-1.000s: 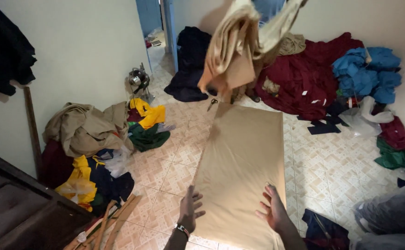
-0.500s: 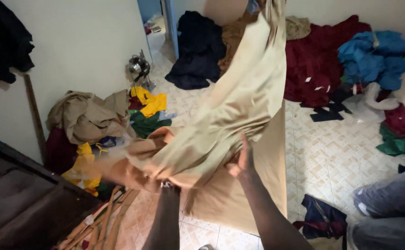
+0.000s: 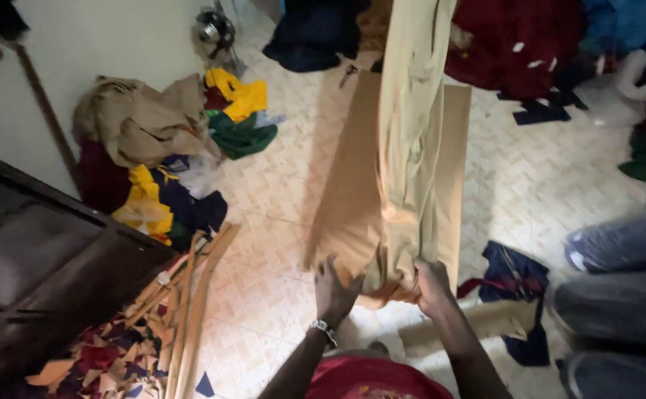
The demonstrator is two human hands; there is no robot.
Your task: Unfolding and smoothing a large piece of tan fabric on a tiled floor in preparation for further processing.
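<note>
A long tan cloth (image 3: 412, 140) hangs bunched in front of me, stretching up and away toward the far side of the room. My left hand (image 3: 334, 284), with a watch on its wrist, grips the cloth's lower edge. My right hand (image 3: 432, 284) grips the same edge just to the right. Under the cloth a flat tan sheet (image 3: 349, 185) lies spread on the tiled floor.
A dark wooden piece of furniture (image 3: 42, 273) stands at the left, with long tan strips (image 3: 194, 295) and coloured scraps (image 3: 109, 362) at its foot. Piles of clothes lie by the wall (image 3: 153, 125) and at the back (image 3: 530, 44). Another person's legs (image 3: 626, 295) are at the right.
The tan cloth, thrown up a second ago, has come down. Both hands have gathered its near edge and pulled it low in front of me; the view has tilted downward.
</note>
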